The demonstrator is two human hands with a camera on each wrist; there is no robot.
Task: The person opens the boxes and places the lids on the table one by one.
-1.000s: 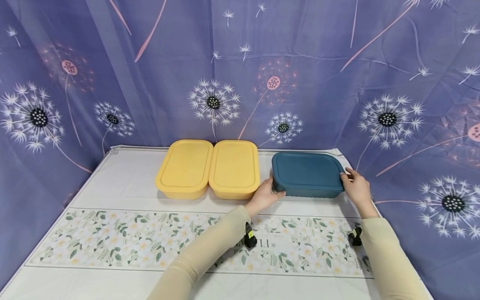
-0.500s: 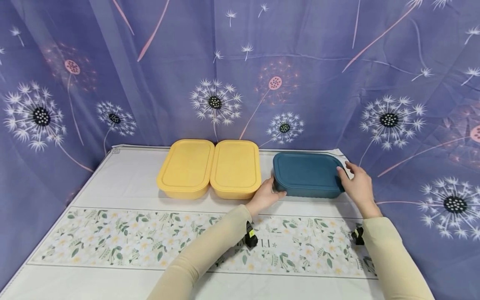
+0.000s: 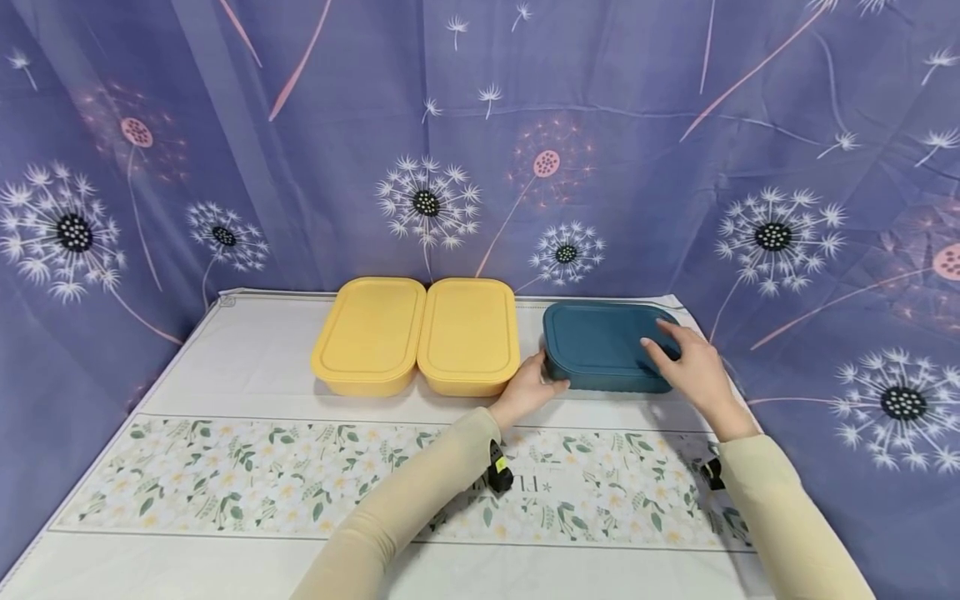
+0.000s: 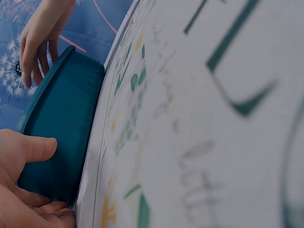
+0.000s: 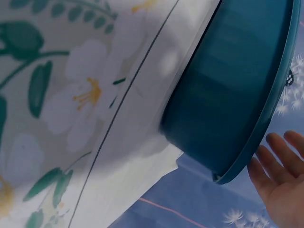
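A teal lidded food container (image 3: 600,342) lies lengthwise at the back right of the table. My left hand (image 3: 527,388) holds its front left corner; in the left wrist view the thumb (image 4: 40,148) lies on the long front wall and the other fingers curl in near the base. Over the lid's right end is my right hand (image 3: 697,375), its thumb and fingers spread apart. The right wrist view has this hand (image 5: 287,183) beside the lid's edge, fingers fairly straight and gripping nothing.
Two yellow lidded containers (image 3: 371,329) stand side by side at the back, left of the teal one, the nearer one right by my left hand. A purple dandelion curtain (image 3: 480,125) hangs behind. The white tablecloth (image 3: 247,350) has a floral band.
My right hand has let go of the container's right end and shifted left above the lid. The left hand and the containers stay in place.
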